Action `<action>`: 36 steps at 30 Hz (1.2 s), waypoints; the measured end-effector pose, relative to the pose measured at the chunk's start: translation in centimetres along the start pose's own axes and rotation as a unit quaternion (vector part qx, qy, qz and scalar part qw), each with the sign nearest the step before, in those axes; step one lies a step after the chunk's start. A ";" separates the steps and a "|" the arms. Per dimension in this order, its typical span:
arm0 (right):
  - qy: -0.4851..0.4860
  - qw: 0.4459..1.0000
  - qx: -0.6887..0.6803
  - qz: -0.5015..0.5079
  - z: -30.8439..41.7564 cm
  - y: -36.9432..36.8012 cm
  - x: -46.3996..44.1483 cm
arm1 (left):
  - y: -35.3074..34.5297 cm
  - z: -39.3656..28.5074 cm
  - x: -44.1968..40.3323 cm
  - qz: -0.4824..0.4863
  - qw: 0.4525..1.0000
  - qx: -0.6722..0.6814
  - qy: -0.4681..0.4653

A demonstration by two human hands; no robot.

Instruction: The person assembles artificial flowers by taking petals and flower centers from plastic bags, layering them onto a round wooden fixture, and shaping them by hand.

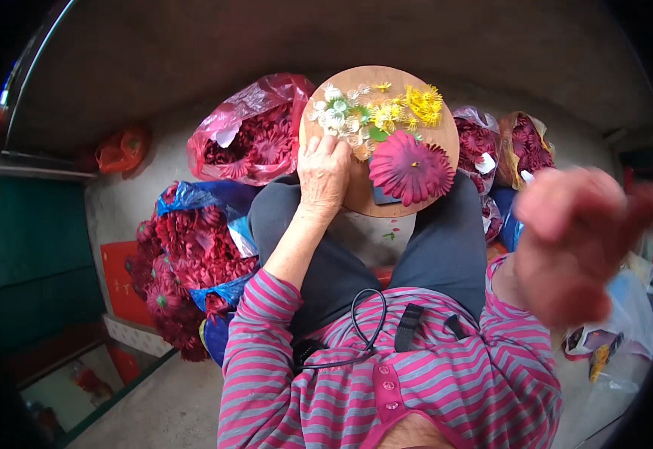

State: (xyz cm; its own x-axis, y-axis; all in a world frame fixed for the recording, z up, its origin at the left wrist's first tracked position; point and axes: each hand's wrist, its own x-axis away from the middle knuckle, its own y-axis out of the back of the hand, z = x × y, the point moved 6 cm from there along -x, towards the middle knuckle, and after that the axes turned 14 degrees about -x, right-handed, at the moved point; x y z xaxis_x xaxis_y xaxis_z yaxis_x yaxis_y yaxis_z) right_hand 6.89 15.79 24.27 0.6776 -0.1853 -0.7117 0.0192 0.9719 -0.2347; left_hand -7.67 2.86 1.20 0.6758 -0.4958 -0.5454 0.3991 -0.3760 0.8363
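A seated person in a pink-and-gray striped shirt works at a round wooden board in the upper center of the frame. The left hand rests at the board's left edge, fingers curled down beside the small white flowers; whether it grips one cannot be told. The right hand, raised at the right of the frame and blurred, is well apart from the board; its grasp cannot be made out.

Yellow flowers spread across the board's upper right, near the white ones. A large dark pink flower lies at the lower right of the board, partly over a dark flat object.

Around the person, a red plastic bag at upper left and a blue bag below it hold dark red flowers. Two more bags of similar blooms, one pinkish and one yellowish, stand right of the board. A whitish plastic bag sits at lower right.
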 end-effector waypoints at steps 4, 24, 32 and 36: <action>0.025 0.999 0.017 -0.025 1.2 2.1 0.0 | 0.9 -0.6 -0.2 -0.047 0.999 0.013 -0.004; 0.114 0.990 0.052 -0.062 5.6 5.9 0.3 | 1.8 -0.3 0.9 -0.073 0.997 0.005 -0.001; 0.115 0.988 0.019 -0.099 7.8 11.5 4.0 | 1.4 -2.4 -0.9 -0.102 0.994 0.033 0.016; 0.142 0.983 0.003 -0.112 7.8 9.8 5.3 | 0.8 -0.7 0.9 -0.087 0.996 0.027 0.017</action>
State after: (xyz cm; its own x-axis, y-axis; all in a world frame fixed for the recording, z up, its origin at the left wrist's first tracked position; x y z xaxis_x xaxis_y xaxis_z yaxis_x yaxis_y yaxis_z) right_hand 16.39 25.49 23.34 0.4227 -0.4278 -0.7989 0.1500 0.9024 -0.4038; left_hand -6.34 2.63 1.41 0.6207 -0.3926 -0.6787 0.4782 -0.4964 0.7245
